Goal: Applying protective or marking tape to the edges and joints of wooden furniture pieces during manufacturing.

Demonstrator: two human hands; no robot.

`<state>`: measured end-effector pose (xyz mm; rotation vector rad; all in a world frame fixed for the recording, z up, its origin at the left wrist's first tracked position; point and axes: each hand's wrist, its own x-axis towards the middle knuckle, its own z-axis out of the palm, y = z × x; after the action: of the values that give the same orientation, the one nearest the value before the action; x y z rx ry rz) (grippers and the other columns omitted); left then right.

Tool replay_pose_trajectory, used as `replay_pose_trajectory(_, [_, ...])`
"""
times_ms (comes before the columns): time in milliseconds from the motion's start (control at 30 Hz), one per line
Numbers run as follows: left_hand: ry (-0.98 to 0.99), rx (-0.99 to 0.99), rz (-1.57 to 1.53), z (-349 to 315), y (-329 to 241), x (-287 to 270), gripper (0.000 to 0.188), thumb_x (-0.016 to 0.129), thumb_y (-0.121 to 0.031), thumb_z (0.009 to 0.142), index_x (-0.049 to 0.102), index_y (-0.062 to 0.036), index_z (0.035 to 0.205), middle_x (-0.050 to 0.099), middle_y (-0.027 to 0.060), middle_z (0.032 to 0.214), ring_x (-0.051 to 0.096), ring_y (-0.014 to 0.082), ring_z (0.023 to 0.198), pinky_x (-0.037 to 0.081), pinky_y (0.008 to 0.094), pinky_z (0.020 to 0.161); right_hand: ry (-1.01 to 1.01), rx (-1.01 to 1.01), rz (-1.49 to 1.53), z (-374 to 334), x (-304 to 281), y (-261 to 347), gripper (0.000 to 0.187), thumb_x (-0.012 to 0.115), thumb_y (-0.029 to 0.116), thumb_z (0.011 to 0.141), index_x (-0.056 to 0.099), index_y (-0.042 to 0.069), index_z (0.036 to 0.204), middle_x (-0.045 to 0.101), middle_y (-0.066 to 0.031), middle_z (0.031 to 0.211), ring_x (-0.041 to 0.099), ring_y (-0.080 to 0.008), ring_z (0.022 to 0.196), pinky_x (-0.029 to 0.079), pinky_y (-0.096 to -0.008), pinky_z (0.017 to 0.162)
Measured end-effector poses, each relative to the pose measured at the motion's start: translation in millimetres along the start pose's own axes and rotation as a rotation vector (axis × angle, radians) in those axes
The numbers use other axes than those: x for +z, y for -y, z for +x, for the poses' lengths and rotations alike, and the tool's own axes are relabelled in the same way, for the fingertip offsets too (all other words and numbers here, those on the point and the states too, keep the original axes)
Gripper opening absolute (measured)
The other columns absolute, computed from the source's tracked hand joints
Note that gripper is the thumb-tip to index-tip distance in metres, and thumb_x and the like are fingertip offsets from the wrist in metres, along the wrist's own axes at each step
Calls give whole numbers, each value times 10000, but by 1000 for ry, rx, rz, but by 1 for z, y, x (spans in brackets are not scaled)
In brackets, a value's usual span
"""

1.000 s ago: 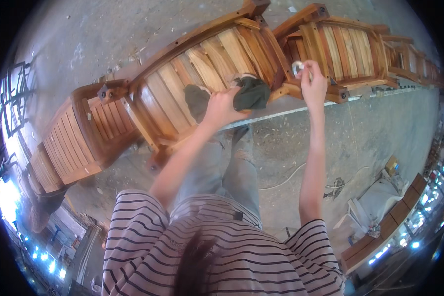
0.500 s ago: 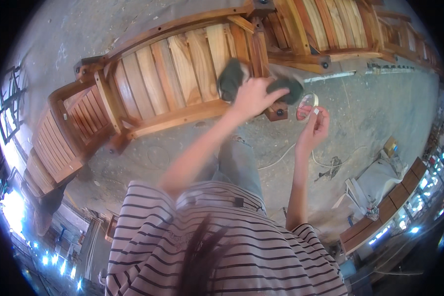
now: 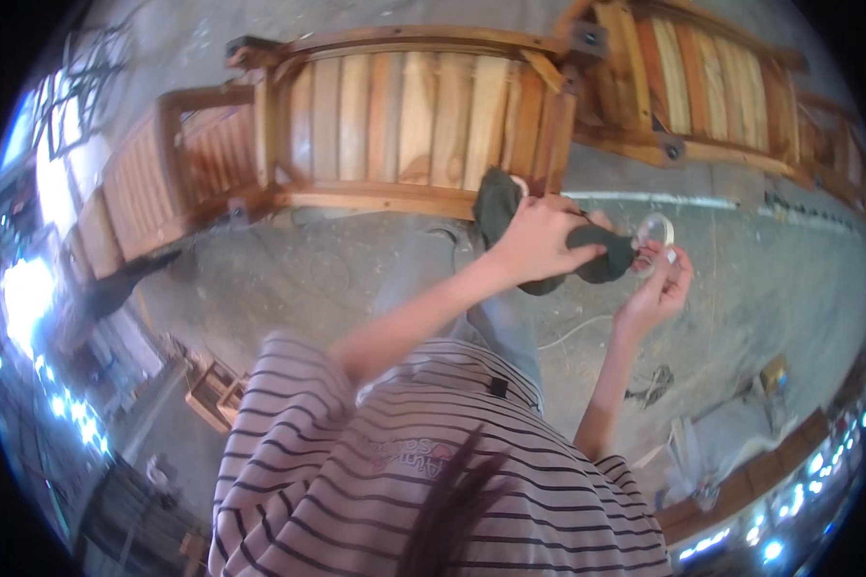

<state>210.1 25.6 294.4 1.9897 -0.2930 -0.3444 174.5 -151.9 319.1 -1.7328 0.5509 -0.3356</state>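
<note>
1. Left hand: fingers curl partway closed over a bunched dark green cloth, thumb set apart along it.
2. Cloth position: at the lower right corner of the slatted wooden frame, overlapping its rail in view; contact with the wood cannot be determined.
3. Right hand: thumb and fingers bend nearly together at a pale, ring-shaped roll, held just right of the cloth. A small white piece shows at the fingertips.
4. Floor: concrete, beneath both hands.
</note>
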Motion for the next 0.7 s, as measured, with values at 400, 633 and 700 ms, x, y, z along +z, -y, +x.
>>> replay_pose_trajectory(400, [-405,-269,-308,-2,2,1,462,706,-396,835,696,52,719,663,154,679,653,280,647,475,372,633,42,-131,67,7,59,47,157,544,136,1015,554,-8,1075,677,-123,941,618,-141,804,487,-272,703])
replay_pose_trajectory(633, [-989,-548,-384,-94,5,-149,484,641,-415,943,675,31,758,580,47,623,489,110,633,399,350,547,53,-238,-20,-4,96,65,158,541,142,1020,543,-6,1075,669,-120,921,584,-131,754,467,-268,671])
replay_pose_trajectory(700, [-1144,-790,-216,-137,20,-208,418,621,-368,965,694,43,926,658,108,707,549,116,644,422,383,563,65,-255,-32,-9,105,62,158,535,144,1023,544,-4,1077,669,-122,919,595,-133,758,469,-268,668])
